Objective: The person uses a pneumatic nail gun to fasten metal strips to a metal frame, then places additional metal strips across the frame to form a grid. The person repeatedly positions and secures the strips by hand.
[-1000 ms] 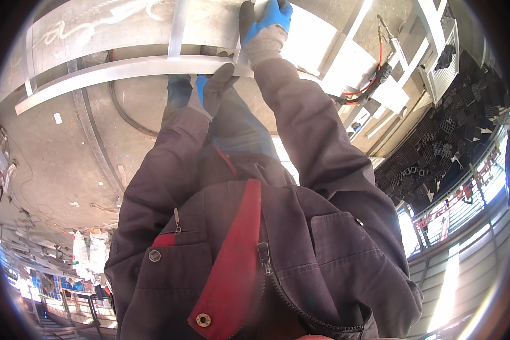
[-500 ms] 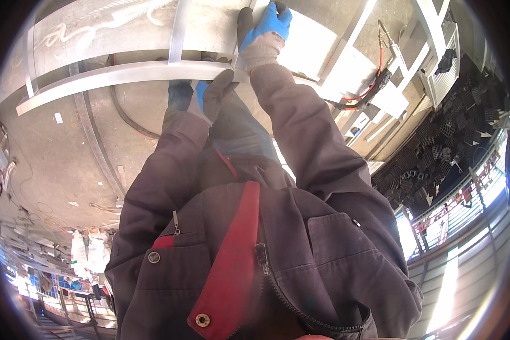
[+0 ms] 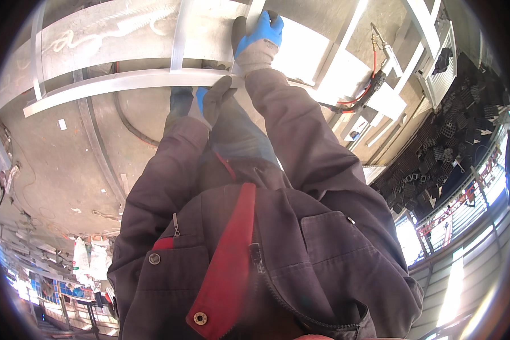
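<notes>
A pale metal frame [image 3: 119,84] of square bars lies across the top of the view, its long near rail close to my legs. My right hand [image 3: 259,41], in a blue and grey work glove, is closed round a crossbar near that rail. At the rail's right part, my left hand [image 3: 211,101] wears the same kind of glove. Its thumb side lies against the rail's near edge, and its fingers curl out of sight. A light grey panel or beam [image 3: 105,37] with chalk-like marks shows behind the bars.
A torch-like tool [image 3: 379,38] with a red hose [image 3: 374,68] lies on the right. Beyond it is a large pile of dark square tube pieces [image 3: 436,147]. A dark cable [image 3: 124,116] and a metal strip [image 3: 93,136] cross the floor at left. White bags [image 3: 90,258] stand farther back.
The view has shifted slightly, so the frame and floor sit a little lower. My right hand appears slightly lower and farther left, still on the crossbar. My left hand stays at the rail.
</notes>
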A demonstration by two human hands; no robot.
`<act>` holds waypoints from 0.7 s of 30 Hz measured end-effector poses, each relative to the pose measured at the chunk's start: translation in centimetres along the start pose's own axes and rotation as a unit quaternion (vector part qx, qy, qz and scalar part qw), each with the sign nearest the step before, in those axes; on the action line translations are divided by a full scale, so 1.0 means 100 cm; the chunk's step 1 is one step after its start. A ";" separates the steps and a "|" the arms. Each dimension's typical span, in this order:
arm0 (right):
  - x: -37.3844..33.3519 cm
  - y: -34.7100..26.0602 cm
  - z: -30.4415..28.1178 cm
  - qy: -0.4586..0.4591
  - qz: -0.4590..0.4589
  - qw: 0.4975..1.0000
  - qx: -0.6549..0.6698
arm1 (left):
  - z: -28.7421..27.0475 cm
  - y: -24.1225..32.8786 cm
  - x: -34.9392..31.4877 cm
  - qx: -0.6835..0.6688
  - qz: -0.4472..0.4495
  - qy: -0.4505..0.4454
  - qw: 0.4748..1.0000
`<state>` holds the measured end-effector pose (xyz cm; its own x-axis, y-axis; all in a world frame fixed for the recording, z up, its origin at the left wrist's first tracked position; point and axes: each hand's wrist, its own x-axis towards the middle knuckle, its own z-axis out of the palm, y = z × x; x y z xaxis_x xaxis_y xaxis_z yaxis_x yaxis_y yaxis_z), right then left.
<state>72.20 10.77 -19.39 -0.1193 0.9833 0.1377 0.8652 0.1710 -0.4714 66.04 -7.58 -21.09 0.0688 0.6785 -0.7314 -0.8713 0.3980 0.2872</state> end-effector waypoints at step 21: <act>0.032 0.016 0.010 -0.080 -0.029 0.988 -0.133 | 0.056 0.032 -0.019 0.038 -0.011 0.058 0.998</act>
<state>72.69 14.20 -20.52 -0.2299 0.9732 0.0090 0.9491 0.2263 -0.2191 65.85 -4.15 -15.28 0.0267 0.5950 -0.8033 -0.8301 0.4609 0.3138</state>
